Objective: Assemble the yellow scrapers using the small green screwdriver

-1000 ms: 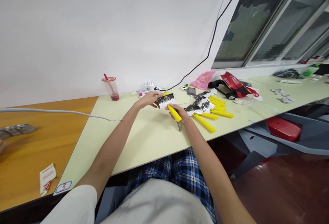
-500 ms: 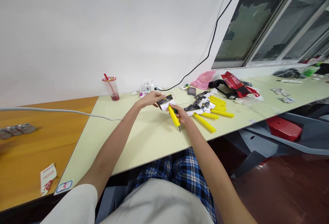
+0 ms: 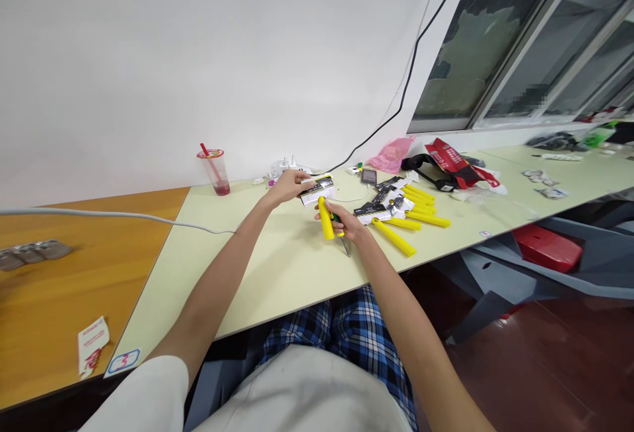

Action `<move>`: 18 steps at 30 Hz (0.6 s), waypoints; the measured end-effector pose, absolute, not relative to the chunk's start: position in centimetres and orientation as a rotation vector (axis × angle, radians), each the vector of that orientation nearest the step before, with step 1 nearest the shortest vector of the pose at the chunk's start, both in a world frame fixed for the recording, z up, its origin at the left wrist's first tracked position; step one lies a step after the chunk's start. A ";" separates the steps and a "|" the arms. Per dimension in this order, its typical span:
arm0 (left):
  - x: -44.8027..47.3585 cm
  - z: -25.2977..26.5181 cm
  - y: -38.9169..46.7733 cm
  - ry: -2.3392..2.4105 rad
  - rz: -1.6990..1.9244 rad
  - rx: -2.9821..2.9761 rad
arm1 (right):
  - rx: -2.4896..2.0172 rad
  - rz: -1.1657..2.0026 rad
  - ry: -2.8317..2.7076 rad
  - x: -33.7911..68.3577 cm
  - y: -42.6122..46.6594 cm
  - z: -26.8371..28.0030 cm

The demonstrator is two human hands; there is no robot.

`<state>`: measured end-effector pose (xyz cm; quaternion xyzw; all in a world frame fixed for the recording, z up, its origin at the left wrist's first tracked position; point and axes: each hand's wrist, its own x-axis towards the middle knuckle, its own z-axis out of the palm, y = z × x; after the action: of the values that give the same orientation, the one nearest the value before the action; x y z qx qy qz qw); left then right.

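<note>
yellow tool (image 3: 325, 218), black-and-white card (image 3: 317, 190), pale green table (image 3: 277, 260), blue plaid shorts (image 3: 347, 326).

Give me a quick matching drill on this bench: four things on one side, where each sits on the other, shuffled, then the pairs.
Things
1. yellow tool
2. card
3. cup
4. pink bag

Places
A. by the wall, beside the window
B. in the left hand
C. in the right hand
D. by the wall, near the seam with the wooden table

Pairs: 1-C, 2-B, 3-D, 4-A
</note>
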<state>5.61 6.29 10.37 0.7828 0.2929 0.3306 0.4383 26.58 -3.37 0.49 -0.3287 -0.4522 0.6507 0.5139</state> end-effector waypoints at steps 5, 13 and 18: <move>5.8 10.4 7.2 0.757 1.112 1.878 | -0.745 1.587 -1.139 26.6 -3.5 0.5; 6.0 12.8 5.9 0.503 1.532 1.874 | -0.637 1.681 -1.250 27.0 -3.7 0.2; 5.8 14.9 3.7 0.393 1.601 1.937 | -0.529 1.690 -1.302 27.5 -3.7 -0.2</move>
<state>5.85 3.70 14.91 0.7279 0.1477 0.6014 0.2945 27.46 -3.74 -0.20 -0.2145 -0.5277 0.6849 0.4545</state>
